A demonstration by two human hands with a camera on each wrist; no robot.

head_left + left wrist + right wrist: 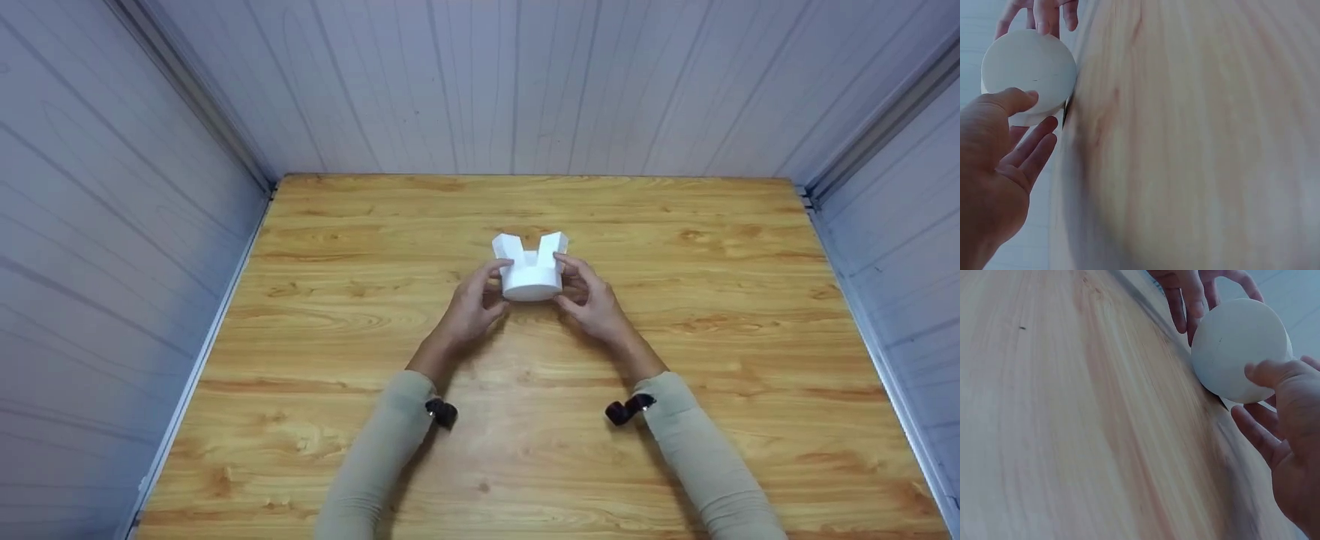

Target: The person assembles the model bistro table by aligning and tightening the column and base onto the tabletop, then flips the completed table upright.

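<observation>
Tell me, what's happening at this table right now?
A person is handling a white foam piece with a round body and two blocky prongs on its far side, out on a wooden table. The left hand and right hand touch it from either side, thumbs on its round face. It seems to rest on the table.

my left hand (994,185) cut off at the left wrist view's lower left edge | my right hand (1286,455) cut off at the right wrist view's lower right | white foam piece (529,268) sides hidden behind my fingers | worktop (1196,146) grain blurred in both wrist views
</observation>
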